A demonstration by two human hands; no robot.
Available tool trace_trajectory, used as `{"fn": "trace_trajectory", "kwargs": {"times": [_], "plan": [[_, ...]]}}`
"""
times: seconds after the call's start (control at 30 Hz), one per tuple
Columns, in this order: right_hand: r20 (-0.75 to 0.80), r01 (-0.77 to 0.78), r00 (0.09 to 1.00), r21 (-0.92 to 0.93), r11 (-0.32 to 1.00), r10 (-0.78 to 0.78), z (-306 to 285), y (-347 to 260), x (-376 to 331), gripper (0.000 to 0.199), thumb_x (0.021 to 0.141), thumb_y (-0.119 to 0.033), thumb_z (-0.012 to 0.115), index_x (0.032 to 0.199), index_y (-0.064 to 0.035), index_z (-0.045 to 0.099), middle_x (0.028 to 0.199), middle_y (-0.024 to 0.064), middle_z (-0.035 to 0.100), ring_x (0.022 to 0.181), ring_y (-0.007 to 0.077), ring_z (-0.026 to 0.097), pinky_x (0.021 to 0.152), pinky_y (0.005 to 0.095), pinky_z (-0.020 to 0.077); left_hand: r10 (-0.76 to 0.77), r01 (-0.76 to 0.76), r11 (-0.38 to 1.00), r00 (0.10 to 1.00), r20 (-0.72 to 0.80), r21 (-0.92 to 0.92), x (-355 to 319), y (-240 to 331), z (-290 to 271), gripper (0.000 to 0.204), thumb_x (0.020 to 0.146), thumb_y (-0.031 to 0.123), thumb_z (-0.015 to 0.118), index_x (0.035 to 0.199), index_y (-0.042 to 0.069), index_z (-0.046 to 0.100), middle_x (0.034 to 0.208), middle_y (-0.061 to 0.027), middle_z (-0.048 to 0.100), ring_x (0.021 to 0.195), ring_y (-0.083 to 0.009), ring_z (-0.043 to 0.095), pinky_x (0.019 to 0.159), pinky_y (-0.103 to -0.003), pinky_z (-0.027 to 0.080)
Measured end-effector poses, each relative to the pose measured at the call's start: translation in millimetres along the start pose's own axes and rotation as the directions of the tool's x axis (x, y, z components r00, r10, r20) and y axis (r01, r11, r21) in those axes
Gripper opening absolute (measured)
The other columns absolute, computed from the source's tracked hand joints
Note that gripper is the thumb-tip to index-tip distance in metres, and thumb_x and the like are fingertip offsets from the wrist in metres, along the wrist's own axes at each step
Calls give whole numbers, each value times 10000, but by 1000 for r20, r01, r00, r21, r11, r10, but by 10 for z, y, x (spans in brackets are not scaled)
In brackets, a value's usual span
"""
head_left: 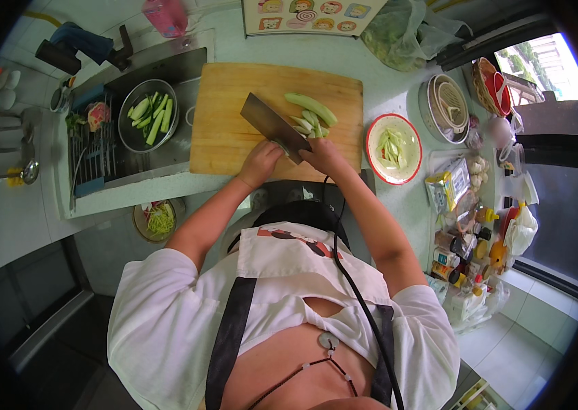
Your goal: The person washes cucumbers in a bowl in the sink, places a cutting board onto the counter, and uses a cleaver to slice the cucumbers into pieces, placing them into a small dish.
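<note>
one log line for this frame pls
left hand: grips cleaver handle | right hand: steadies green vegetable | surface: wooden cutting board | nearby: red-rimmed plate holding cut pieces

— Where does the view sit?
— On the person's head, looking steeply down past the chest, near the left hand [259, 162] and right hand [324, 154].
— How wide?
— Fisheye; beyond the hands the cutting board [234, 116] bends, corners dark

The cleaver [274, 126] handle is hidden inside the left hand [259, 162], and the bottles [463, 253] at the counter's right end are too small to tell apart.
</note>
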State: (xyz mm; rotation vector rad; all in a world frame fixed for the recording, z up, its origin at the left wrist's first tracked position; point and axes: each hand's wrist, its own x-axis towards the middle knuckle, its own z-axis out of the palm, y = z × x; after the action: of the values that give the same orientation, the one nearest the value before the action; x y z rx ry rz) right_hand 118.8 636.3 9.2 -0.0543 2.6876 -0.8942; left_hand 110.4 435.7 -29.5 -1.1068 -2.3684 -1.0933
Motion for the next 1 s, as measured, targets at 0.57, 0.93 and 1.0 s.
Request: {"fn": "trace_trajectory", "kwargs": {"times": [0.57, 0.93, 1.0], "plan": [[-169, -189, 939, 471, 862, 299, -585, 251, -312, 273, 780, -217, 623, 929, 11, 604, 610, 111, 576, 482, 162, 531, 499, 327, 431, -457, 437, 877, 887, -67, -197, 294, -147, 164, 263, 780, -25, 529, 1037, 30, 546, 1070, -149, 517, 901, -317, 544, 759, -332, 470], [22, -178, 917, 917, 358, 399, -522, 377, -559, 158, 850, -191, 592, 860, -49, 523, 544, -4, 457, 428, 90, 434, 411, 239, 343, -640, 565, 221, 699, 319, -795, 765, 92, 452, 343, 851, 276, 556, 1060, 6, 525, 1051, -122, 550, 947, -268, 547, 846, -398, 441], [36, -152, 929, 944, 291, 369, -516, 280, -536, 168, 845, -187, 591, 870, -32, 531, 551, -5, 436, 426, 86, 430, 405, 231, 333, -476, 382, -570, 568, 671, -728, 853, -45, 527, 489, 884, 435, 484, 1098, -4, 514, 1040, -101, 555, 948, -246, 548, 876, -408, 435]]}}
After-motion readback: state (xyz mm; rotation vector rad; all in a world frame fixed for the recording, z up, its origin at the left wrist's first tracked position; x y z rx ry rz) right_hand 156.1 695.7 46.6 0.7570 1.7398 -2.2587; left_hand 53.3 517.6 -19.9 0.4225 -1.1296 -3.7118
